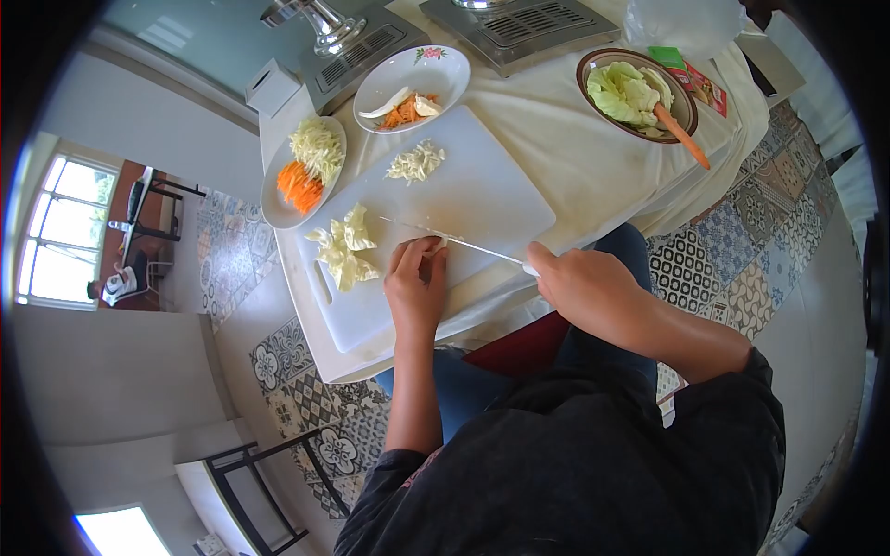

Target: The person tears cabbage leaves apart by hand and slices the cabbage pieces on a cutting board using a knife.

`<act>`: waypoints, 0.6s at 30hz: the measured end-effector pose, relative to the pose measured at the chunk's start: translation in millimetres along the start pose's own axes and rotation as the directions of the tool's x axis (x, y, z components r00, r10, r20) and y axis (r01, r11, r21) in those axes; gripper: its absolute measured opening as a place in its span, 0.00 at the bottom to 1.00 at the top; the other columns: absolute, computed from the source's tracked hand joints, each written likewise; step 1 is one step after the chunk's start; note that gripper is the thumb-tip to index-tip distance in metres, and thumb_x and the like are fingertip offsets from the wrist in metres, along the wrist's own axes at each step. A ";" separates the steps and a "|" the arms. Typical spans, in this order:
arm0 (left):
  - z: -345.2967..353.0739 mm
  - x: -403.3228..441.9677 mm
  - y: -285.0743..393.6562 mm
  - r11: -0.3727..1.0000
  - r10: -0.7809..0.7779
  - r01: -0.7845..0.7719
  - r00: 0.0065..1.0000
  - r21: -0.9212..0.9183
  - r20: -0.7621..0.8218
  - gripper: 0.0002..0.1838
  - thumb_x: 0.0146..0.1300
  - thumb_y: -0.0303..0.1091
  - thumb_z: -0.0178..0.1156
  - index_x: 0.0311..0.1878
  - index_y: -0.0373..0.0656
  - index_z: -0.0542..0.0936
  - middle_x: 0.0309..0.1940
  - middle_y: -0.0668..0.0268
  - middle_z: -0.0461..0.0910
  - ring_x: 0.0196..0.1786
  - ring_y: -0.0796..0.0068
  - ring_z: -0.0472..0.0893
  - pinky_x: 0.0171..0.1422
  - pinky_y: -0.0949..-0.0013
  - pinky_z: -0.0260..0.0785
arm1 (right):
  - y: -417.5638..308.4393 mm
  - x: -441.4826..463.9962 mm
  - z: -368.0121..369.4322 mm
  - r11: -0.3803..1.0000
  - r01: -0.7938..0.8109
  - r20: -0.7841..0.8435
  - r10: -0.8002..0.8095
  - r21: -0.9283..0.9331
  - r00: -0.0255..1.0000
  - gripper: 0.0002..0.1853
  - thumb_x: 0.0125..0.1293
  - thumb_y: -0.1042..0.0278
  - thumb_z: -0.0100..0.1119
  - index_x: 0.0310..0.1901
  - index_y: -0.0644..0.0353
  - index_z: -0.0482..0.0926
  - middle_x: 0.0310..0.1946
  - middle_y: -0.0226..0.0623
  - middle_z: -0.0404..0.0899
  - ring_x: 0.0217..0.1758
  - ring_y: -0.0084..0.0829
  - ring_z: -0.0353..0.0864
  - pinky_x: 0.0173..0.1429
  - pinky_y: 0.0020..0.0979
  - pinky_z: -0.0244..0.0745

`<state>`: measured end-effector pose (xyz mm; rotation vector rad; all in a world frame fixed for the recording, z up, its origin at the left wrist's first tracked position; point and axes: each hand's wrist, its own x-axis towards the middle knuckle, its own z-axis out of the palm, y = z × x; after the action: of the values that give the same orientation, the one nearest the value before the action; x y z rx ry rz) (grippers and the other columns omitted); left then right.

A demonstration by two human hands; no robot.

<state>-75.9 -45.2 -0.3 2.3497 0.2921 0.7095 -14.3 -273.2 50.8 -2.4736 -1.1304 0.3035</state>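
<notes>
My right hand (584, 283) is closed round the white handle of a knife (473, 246), whose blade reaches left over the white cutting board (501, 199). Beside the blade, my left hand (417, 273) rests on the board with curled fingers, pressing on a small pale piece (441, 243) that they mostly hide. Pale green cabbage leaves (345, 248) lie on the board to the left of my left hand. Chopped white pieces (416, 162) form a small pile near the board's far edge.
Shredded orange and pale vegetables fill an oval plate (271, 199) at left. Behind the board stands a flowered bowl (371, 82). A brown-rimmed bowl (583, 74) with lettuce and a carrot is at right. Metal stoves (519, 32) stand behind. A person (119, 283) sits far left.
</notes>
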 end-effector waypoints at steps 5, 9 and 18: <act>0.0 0.3 -0.2 1.000 0.017 -0.017 1.000 0.008 0.003 0.08 0.59 0.21 0.66 0.42 0.36 0.82 0.37 0.59 0.82 0.31 0.68 0.83 0.37 0.69 0.75 | 0.3 -1.3 -0.3 1.000 -0.015 0.024 0.015 -0.012 1.000 0.07 0.63 0.74 0.52 0.41 0.64 0.69 0.19 0.48 0.79 0.24 0.50 0.83 0.24 0.46 0.75; -0.7 0.6 2.3 1.000 -0.002 0.002 1.000 -0.005 0.005 0.08 0.59 0.21 0.66 0.42 0.36 0.82 0.37 0.59 0.82 0.31 0.68 0.83 0.37 0.69 0.75 | -0.2 -6.1 -11.5 0.999 -0.039 0.087 0.042 -0.031 0.995 0.07 0.63 0.75 0.52 0.41 0.64 0.69 0.19 0.48 0.79 0.24 0.50 0.83 0.25 0.46 0.76; 1.9 0.4 0.5 1.000 -0.015 0.015 1.000 -0.027 -0.016 0.08 0.58 0.21 0.67 0.42 0.36 0.82 0.39 0.59 0.84 0.33 0.70 0.85 0.38 0.71 0.77 | 2.5 4.8 2.1 1.000 -0.012 0.035 0.012 0.006 0.999 0.07 0.63 0.75 0.51 0.43 0.64 0.69 0.20 0.48 0.80 0.25 0.50 0.84 0.26 0.46 0.76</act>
<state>-74.5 -46.4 -1.0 2.3152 0.3056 0.7217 -10.3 -270.5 47.7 -2.4801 -1.1273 0.3548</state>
